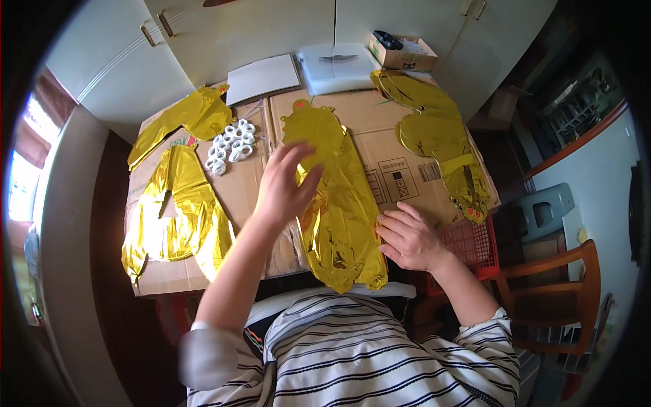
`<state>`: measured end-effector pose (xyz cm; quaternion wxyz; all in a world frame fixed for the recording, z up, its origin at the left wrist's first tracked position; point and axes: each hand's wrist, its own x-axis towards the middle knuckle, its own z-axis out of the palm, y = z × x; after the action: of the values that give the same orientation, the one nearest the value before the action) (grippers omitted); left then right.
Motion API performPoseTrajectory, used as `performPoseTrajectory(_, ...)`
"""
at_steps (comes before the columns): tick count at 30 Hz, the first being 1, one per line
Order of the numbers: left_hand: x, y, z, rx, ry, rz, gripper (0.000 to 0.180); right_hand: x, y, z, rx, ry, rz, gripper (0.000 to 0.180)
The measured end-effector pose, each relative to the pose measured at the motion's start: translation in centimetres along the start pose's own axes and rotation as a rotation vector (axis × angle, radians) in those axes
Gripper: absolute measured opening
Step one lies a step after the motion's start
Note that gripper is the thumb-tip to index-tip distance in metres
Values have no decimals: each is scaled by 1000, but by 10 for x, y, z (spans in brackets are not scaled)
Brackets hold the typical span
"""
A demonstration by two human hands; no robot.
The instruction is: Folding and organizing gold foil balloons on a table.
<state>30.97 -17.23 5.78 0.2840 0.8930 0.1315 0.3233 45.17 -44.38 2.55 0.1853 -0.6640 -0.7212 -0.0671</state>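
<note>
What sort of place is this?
Likely a room in a home: pale cupboard doors at the back, a wooden chair at right, and cardboard spread as a worktop under flat gold foil shapes.

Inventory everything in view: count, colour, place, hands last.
Shiny foil pieces: at least four, gold, left, centre, right
Ring-shaped rolls: about a dozen, white, centre left
Flat rectangular item: one, whitish, back
Translucent plastic box: one, whitish, beside it
Open cardboard box: one, brown, back right
Flattened cardboard: count unclear, brown, under foil
Latticed plastic basket: one, red, right front
Wooden chair: one, brown, lower right
Plastic stool: one, blue-grey, right
Cabinet doors: several, whitish, back
Striped cloth top: one, black-white, bottom
Left hand: one, bare, over centre foil
Right hand: one, bare, centre foil's right edge
</note>
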Motion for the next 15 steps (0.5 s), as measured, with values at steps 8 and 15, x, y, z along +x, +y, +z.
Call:
performPoseTrajectory(8,-220,64,-3,-926,39,-916,15,46,-17,-1,121,207,95,33)
performPoseTrajectory(15,-209,34,45,-1786,-118,-909,43,72,-97,31,33,45,327,48)
